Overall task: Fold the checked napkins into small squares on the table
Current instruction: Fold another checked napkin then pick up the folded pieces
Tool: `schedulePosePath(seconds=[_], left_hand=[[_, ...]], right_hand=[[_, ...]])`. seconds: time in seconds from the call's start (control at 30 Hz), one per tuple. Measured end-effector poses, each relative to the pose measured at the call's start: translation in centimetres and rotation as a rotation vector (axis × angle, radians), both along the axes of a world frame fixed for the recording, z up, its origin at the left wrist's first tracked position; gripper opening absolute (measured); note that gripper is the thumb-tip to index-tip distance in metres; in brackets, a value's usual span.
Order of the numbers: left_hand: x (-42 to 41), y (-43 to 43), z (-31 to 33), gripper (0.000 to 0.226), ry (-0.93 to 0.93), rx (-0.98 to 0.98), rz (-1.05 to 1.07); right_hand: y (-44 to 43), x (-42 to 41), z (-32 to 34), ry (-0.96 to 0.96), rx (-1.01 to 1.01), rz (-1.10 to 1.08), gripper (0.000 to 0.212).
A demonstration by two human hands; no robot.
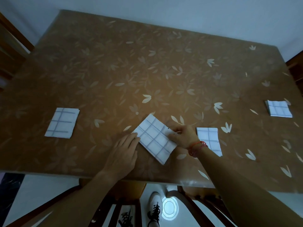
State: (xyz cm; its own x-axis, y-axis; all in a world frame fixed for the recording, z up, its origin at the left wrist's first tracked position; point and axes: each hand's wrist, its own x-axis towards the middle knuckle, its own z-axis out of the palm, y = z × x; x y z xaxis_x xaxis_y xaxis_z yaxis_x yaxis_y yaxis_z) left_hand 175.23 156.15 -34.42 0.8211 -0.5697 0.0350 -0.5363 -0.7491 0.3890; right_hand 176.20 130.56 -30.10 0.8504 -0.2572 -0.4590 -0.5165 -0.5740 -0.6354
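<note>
A white napkin with blue checks (155, 138) lies folded and turned at an angle near the table's front edge. My left hand (124, 151) lies flat with straight fingers touching its left corner. My right hand (183, 136) pinches its right edge with curled fingers. A folded napkin (62, 122) lies flat at the left. Another folded napkin (210, 140) lies just right of my right wrist, partly hidden by it. A third folded napkin (278, 108) lies at the far right.
The table (147, 66) wears a brown leaf-patterned cover under clear plastic. Wooden chairs stand at the left (9, 51) and right (296, 66) edges. A chair (131, 199) and my shoes show below the front edge.
</note>
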Motion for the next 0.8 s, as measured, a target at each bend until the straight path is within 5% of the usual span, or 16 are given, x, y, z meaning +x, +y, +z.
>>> schedulePosePath(seconds=[0.33, 0.8], left_hand=[[-3.9, -1.5, 0.0, 0.04, -0.065, -0.058, 0.045], [-5.6, -0.1, -0.5, 0.026, -0.056, -0.101, 0.109]], right_hand=[[3.1, -5.3, 0.0, 0.196, 0.575, -0.523, 0.019], [2.0, -9.1, -0.4, 0.266, 0.578, -0.166, 0.059]])
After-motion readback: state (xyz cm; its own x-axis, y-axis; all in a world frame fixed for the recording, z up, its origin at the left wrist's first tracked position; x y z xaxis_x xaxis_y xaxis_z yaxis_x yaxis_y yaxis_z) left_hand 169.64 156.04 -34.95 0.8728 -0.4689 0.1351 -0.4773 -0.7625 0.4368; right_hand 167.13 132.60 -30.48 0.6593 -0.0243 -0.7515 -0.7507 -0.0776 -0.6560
